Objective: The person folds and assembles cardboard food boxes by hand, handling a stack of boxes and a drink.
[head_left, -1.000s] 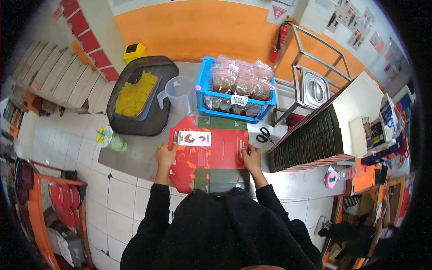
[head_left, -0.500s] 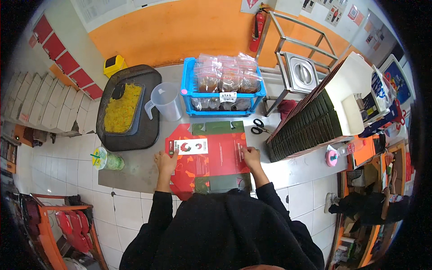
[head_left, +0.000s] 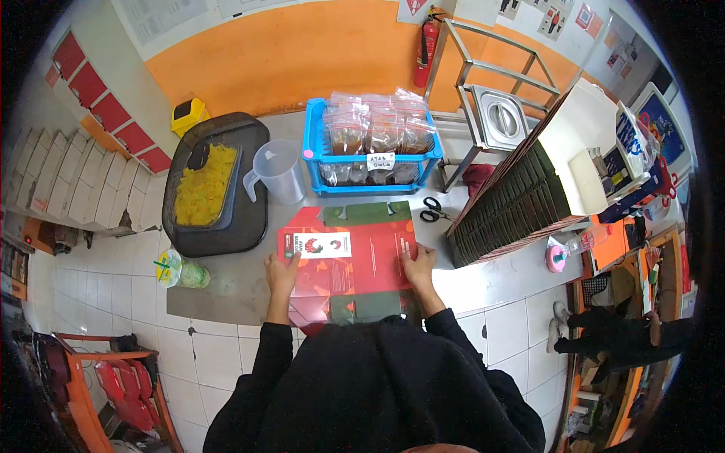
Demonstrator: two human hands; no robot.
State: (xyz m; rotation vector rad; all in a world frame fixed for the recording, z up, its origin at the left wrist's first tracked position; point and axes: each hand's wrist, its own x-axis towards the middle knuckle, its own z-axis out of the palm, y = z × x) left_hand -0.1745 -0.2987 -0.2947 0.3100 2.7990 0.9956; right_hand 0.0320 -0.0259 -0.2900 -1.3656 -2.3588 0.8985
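The left hand is relaxed, fingers parted and thumb reaching over the left edge of a flat red-and-green carton, to the near left of the blue crate. The right hand, to the crate's near right, curls its fingers at the carton's other edge; whether it truly pinches the board I cannot tell.

The carton lies opened out on the metal table, just on the near side of the crate, its near flaps meeting the dark clothing. It looks like thin printed board: light, fairly stiff across the panels, easily creased, perhaps a little slick. Opposite side edges seem the best hold, thumbs above and fingers beneath; the narrow flaps would likely bend.

Clear bags fill the crate. Immediately left of it stands a plastic jug, then a dark tray bearing yellow food. Scissors lie off the crate's near right corner, with a tall stack of boxes farther right.
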